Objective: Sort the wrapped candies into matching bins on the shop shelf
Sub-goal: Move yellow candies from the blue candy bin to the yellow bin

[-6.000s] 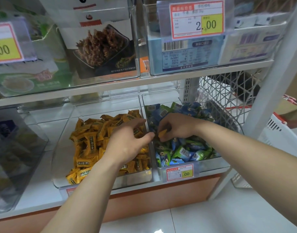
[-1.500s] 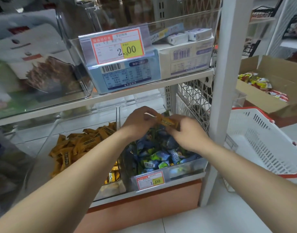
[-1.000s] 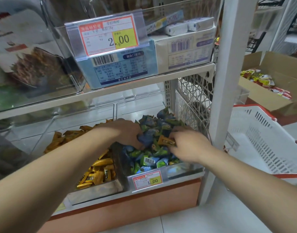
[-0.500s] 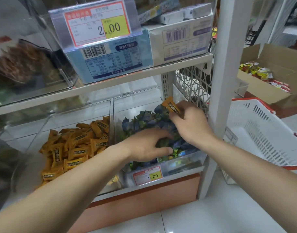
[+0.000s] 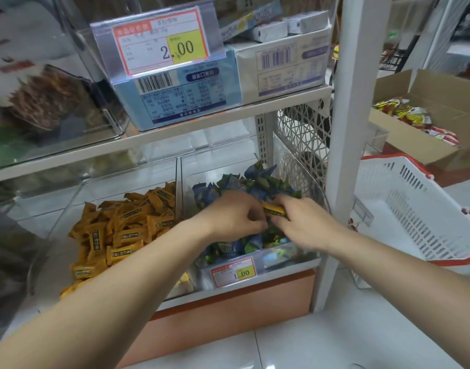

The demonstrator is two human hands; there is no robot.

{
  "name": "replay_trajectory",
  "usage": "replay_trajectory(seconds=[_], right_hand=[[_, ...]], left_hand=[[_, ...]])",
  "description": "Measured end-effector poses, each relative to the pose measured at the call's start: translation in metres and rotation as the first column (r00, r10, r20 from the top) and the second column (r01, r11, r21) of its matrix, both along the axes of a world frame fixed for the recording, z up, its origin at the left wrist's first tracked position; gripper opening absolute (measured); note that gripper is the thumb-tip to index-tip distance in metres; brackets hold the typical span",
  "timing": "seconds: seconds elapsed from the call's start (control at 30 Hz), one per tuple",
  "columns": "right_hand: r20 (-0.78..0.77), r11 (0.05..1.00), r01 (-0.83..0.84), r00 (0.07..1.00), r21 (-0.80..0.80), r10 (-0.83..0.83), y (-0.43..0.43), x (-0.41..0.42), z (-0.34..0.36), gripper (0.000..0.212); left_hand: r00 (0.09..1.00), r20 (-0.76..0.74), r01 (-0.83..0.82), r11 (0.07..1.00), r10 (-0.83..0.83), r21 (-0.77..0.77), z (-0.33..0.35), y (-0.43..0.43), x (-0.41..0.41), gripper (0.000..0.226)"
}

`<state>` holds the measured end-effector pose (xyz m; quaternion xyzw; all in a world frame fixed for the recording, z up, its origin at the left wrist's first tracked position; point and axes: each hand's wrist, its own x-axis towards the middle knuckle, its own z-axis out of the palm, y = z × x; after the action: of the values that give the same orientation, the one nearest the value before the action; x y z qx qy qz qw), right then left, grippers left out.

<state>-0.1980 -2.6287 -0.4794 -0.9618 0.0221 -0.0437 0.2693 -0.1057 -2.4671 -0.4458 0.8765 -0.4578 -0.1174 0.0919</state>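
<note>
**Stray orange candy over the wrong bin**

Head view: pinched in the right hand (image 5: 305, 222), an orange candy (image 5: 273, 210) above the blue-green candy bin (image 5: 287, 258). Long axis roughly left-right, dipping rightward. Left hand (image 5: 233, 214) curled just beside its left end; cannot tell whether gripping anything. Likely bound for the orange candy bin (image 5: 127, 177), leftward, nearer the left hand.

The left hand (image 5: 233, 217) and right hand (image 5: 305, 222) hide most of the orange candy (image 5: 273, 210); whether the left grips it is unclear. The near price tag (image 5: 233, 272) has print too small to read.
</note>
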Motion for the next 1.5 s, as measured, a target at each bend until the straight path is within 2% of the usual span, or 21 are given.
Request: replay_trajectory(seconds=[0.07, 0.13, 0.23, 0.43, 0.53, 0.6, 0.67, 0.77, 0.87, 1.0, 1.03, 1.13, 1.17, 1.23, 1.33, 1.4, 1.47, 1.5], right_hand=[[0.019, 0.999, 0.039, 0.999, 0.020, -0.039, 0.000, 0.001, -0.002, 0.026], [0.080, 0.995, 0.090, 0.992, 0.051, -0.094, 0.001, 0.000, -0.005, 0.026], [0.143, 0.987, 0.140, 0.978, 0.079, -0.150, 0.003, 0.000, -0.008, 0.025], [0.114, 0.986, 0.131, 0.983, 0.101, -0.143, 0.001, -0.001, -0.007, 0.026], [0.087, 0.982, 0.139, 0.985, 0.127, -0.151, 0.000, 0.000, -0.006, 0.024], [0.088, 0.978, 0.148, 0.983, 0.148, -0.162, -0.001, 0.001, -0.006, 0.023], [0.098, 0.974, 0.153, 0.980, 0.169, -0.171, -0.002, 0.002, -0.008, 0.020], [0.093, 0.951, 0.175, 0.974, 0.255, -0.205, -0.003, 0.003, -0.007, 0.012], [0.114, 0.906, 0.154, 0.970, 0.394, -0.215, -0.003, 0.003, 0.000, 0.011], [0.080, 0.864, 0.105, 0.983, 0.493, -0.165, -0.001, 0.001, 0.013, 0.017], [0.063, 0.825, 0.088, 0.987, 0.559, -0.148, 0.001, 0.001, 0.016, 0.018], [-0.008, 0.584, 0.059, 0.996, 0.810, -0.089, 0.004, 0.000, 0.024, 0.016], [-0.014, 0.570, 0.054, 0.997, 0.820, -0.075, 0.003, -0.002, 0.026, 0.013], [0.001, 0.632, 0.053, 0.996, 0.773, -0.084, -0.001, -0.004, 0.027, 0.011], [0.112, 0.826, 0.093, 0.976, 0.556, -0.186, -0.009, -0.004, 0.027, 0.016], [0.190, 0.891, 0.113, 0.958, 0.440, -0.215, -0.011, -0.004, 0.025, 0.020], [0.246, 0.925, 0.139, 0.940, 0.353, -0.235, -0.009, -0.003, 0.022, 0.021], [0.255, 0.935, 0.152, 0.937, 0.320, -0.239, -0.009, -0.003, 0.020, 0.020]], left_hand=[[0.995, -0.099, -0.039, 0.996, 0.030, -0.084, -0.009, -0.001, -0.005, 0.018], [0.986, -0.152, -0.083, 0.994, 0.070, -0.077, -0.018, -0.001, -0.005, 0.018], [0.977, -0.184, -0.106, 0.994, 0.104, -0.003, -0.022, -0.007, -0.004, 0.019], [0.992, -0.116, -0.020, 0.961, 0.054, 0.275, -0.024, -0.026, -0.006, 0.022], [0.992, -0.119, 0.002, 0.945, 0.040, 0.328, -0.027, -0.029, -0.004, 0.036], [0.991, -0.131, 0.021, 0.947, 0.022, 0.320, -0.024, -0.027, -0.003, 0.029], [0.982, -0.180, -0.002, 0.967, 0.050, 0.254, -0.018, -0.021, 0.000, 0.008], [0.981, -0.167, -0.098, 0.995, 0.101, 0.025, -0.009, -0.006, 0.004, 0.011], [0.981, -0.158, -0.147, 0.970, 0.117, -0.194, 0.005, 0.011, 0.002, 0.015], [0.919, -0.362, -0.322, 0.825, 0.156, -0.464, 0.015, 0.018, -0.004, 0.016], [0.906, -0.392, -0.363, 0.775, 0.162, -0.518, 0.014, 0.017, -0.007, 0.014], [0.881, -0.441, -0.436, 0.654, 0.170, -0.619, 0.009, 0.007, -0.016, 0.013], [0.879, -0.446, -0.445, 0.626, 0.168, -0.640, 0.006, 0.003, -0.019, 0.014], [0.872, -0.456, -0.466, 0.587, 0.178, -0.662, -0.001, -0.003, -0.023, 0.016], [0.818, -0.518, -0.548, 0.612, 0.249, -0.571, -0.011, -0.008, -0.024, 0.020], [0.822, -0.499, -0.513, 0.736, 0.274, -0.441, -0.018, -0.008, -0.021, 0.010], [0.896, -0.364, -0.361, 0.893, 0.254, -0.267, -0.020, -0.009, -0.018, 0.020], [0.924, -0.301, -0.297, 0.940, 0.238, -0.168, -0.020, -0.012, -0.017, 0.023]])
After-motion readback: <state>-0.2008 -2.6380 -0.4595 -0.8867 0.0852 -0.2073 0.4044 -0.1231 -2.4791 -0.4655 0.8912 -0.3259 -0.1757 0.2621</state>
